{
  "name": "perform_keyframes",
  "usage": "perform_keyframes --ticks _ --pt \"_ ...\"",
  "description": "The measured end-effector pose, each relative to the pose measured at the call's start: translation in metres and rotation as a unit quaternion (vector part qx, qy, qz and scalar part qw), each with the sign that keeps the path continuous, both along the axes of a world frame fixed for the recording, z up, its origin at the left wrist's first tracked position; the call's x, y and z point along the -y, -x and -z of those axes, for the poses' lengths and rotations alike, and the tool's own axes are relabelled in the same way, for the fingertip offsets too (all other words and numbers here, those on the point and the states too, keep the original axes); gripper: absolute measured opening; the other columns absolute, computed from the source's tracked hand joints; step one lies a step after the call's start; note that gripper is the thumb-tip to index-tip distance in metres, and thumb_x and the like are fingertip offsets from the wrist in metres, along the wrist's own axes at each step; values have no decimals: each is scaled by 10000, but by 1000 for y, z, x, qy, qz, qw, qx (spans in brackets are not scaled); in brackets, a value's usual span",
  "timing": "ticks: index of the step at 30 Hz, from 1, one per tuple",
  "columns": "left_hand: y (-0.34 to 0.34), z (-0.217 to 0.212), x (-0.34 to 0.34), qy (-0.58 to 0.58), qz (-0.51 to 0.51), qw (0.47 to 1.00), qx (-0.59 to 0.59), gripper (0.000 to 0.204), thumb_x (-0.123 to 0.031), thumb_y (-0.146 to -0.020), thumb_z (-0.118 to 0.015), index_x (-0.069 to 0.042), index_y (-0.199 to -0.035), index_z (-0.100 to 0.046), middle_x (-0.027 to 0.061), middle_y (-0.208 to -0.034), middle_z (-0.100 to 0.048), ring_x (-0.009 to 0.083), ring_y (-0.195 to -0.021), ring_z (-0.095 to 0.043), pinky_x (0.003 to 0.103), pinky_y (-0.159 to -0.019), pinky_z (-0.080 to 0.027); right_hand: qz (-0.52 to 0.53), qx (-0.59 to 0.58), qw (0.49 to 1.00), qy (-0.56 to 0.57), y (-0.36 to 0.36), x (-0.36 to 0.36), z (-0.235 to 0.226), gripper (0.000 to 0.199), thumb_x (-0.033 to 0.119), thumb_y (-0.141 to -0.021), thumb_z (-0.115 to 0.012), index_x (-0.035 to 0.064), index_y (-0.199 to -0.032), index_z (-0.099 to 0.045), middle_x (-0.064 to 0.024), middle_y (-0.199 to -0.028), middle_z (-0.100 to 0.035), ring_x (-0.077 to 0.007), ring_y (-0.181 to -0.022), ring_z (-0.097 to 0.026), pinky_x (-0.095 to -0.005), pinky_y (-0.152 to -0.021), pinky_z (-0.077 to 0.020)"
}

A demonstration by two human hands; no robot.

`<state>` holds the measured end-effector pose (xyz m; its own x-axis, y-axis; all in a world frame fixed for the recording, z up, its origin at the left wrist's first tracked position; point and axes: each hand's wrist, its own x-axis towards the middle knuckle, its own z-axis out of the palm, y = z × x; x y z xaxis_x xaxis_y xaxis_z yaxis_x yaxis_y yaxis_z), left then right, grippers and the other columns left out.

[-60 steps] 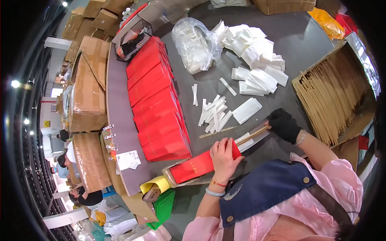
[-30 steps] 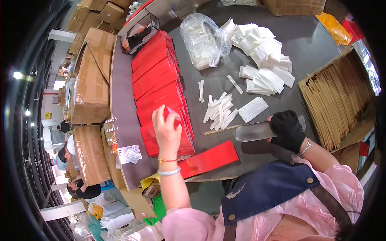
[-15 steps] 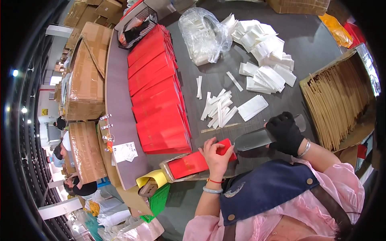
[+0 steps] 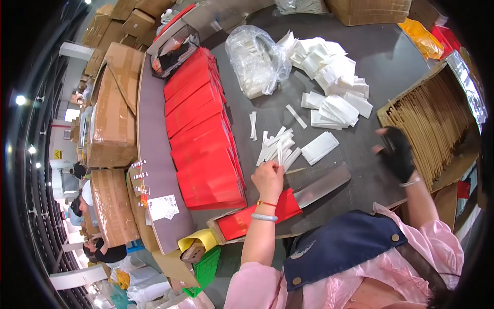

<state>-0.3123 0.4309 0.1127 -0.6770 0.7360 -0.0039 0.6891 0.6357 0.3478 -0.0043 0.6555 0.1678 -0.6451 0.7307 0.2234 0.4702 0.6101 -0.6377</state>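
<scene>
My left hand [image 4: 268,177] is bare. Its bent fingers pinch at the near end of a white strip in the pile of narrow white strips [image 4: 286,145]; the grip is partly hidden. Below its wrist lies a red paper sleeve [image 4: 288,206], and a long, shiny grey blade-like plate [image 4: 327,184] sticks out of the sleeve's right end. My right hand [image 4: 399,157], in a black glove with bare fingertips, hovers empty over the table beside a carton [image 4: 382,117] of tightly packed brown flat pieces [image 4: 429,123]. Its thumb and fingers are apart, slightly blurred.
Overlapping red sleeves [image 4: 206,149] line the table's left side. A folded white stack [image 4: 320,148], a heap of white folded pieces [image 4: 334,77] and a clear plastic bag [image 4: 257,59] lie farther back. A yellow holder [image 4: 198,241] stands at the near left. Other people work far left.
My left hand has let go of the red sleeve and moved up to the white strips. My right hand has released the grey plate and moved right to the carton. The plate sits farther left.
</scene>
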Motion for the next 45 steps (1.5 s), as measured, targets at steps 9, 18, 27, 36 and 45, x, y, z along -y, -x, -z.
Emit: perform_keyframes --ticks 9,18,27,36,45 --pt "-40 -14 -61 -91 118 986 82 198 -205 -748 -748 -78 -817 -612 100 -869 -592 313 -850 -582 453 -735 -447 277 251 926 -54 -221 -106 57 364 168 -875 -549 -16 -1187 -587 -176 -1210 -599 -339 -1139 -556 -381 -975 -433" --pt "-39 0 -77 -77 150 984 53 396 -222 -692 -797 -104 -1030 -629 93 -983 -571 314 -932 -548 424 -799 -446 324 301 894 -66 -231 -103 79 411 123 -925 -502 -9 -1314 -506 -194 -1347 -525 -332 -1275 -471 -356 -1075 -367" --pt "-29 -4 -88 -73 171 979 84 343 -179 -669 -803 -64 -944 -633 108 -929 -587 306 -900 -564 403 -805 -465 260 -21 965 36 -150 -56 6 312 179 -994 -528 -4 -1245 -559 -71 -1235 -598 -153 -1136 -534 -296 -987 -412" --pt "-53 -64 -52 -126 66 940 310 233 -182 -701 -790 -45 -812 -637 81 -674 -635 282 -631 -615 401 -596 -481 -31 -19 997 71 -6 16 -34 182 46 -823 -627 89 -989 -689 -105 -757 -551 -268 -740 -547 -358 -678 -436" --pt "-74 -67 28 -37 127 990 55 599 -236 -582 -844 -85 -1129 -653 80 -1106 -573 299 -1075 -491 416 -930 -395 -234 75 967 74 37 36 27 250 212 -824 -668 197 -1071 -700 -110 -773 -579 -294 -697 -594 -396 -650 -485"
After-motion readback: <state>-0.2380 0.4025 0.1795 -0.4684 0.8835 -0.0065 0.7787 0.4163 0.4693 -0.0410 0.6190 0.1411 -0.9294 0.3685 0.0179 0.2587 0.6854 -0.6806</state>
